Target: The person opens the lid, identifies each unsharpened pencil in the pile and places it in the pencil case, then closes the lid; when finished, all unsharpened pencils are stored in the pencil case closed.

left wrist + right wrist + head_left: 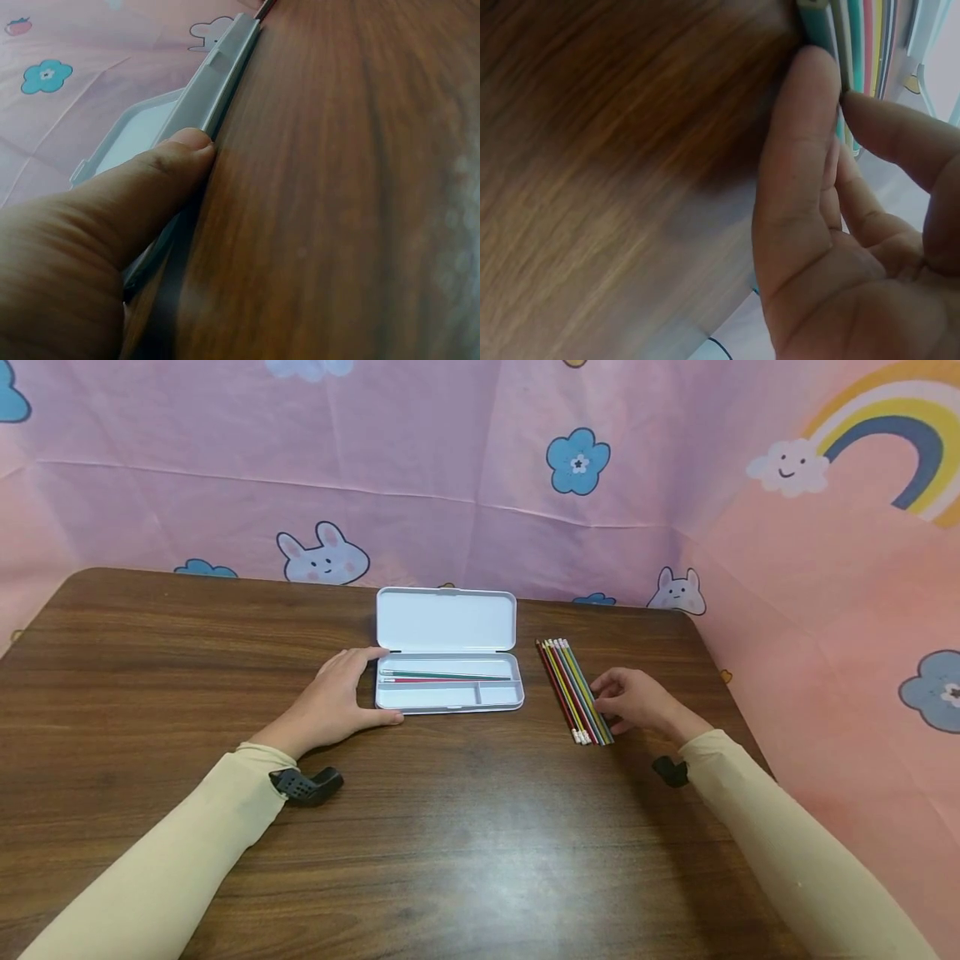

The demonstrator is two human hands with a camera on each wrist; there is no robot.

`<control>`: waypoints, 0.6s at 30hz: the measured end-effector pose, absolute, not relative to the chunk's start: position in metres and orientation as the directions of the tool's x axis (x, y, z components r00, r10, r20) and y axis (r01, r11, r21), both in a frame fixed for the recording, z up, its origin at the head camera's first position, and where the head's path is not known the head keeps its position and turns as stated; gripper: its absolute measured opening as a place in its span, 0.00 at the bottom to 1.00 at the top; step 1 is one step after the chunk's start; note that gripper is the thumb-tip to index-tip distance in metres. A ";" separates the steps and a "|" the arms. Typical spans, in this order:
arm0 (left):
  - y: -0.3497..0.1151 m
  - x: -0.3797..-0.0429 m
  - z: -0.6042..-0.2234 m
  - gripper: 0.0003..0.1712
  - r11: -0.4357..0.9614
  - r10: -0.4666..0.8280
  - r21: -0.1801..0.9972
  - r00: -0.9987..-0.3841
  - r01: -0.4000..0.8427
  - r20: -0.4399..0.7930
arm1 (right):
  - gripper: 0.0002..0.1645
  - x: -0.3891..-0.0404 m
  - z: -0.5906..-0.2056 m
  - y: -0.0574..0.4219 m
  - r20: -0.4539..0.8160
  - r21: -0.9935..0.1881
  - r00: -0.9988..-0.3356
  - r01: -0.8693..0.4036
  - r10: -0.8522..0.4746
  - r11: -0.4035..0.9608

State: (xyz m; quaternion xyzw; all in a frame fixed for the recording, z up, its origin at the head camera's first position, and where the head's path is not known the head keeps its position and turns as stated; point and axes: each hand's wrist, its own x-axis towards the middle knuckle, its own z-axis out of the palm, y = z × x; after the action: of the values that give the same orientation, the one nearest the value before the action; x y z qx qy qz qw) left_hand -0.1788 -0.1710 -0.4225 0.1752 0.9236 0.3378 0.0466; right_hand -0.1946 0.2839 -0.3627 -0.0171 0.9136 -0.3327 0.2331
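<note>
A white pencil case (446, 620) lies on the table with its lid raised. In its long rear compartment are a green pencil (480, 676) and a red pencil (427, 681). My left hand (333, 697) holds the case's left end, its thumb (176, 161) against the front wall and its fingers by the back corner. To the right of the case, several coloured pencils (572, 693) lie side by side in a slanting row. My right hand (637, 697) is at the row's right edge, where thumb and finger pinch the outermost pencil (821, 30).
The brown wooden table (450, 843) carries the case and the pencil row. A patterned pink cloth (450, 460) hangs behind and along the right side. Two smaller compartments make up the front of the case.
</note>
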 end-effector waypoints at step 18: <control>-0.172 -0.179 -0.424 0.60 0.712 0.360 0.636 -0.932 0.299 0.036 | 0.21 -0.195 -0.358 0.288 -0.386 -0.498 -0.907 0.053 -0.167 0.866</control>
State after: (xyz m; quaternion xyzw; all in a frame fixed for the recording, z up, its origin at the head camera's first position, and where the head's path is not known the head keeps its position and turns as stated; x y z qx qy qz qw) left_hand -0.1787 -0.1722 -0.4240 0.1781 0.9241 0.3351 0.0454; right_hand -0.1947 0.2882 -0.3578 -0.0303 0.9421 -0.2573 0.2131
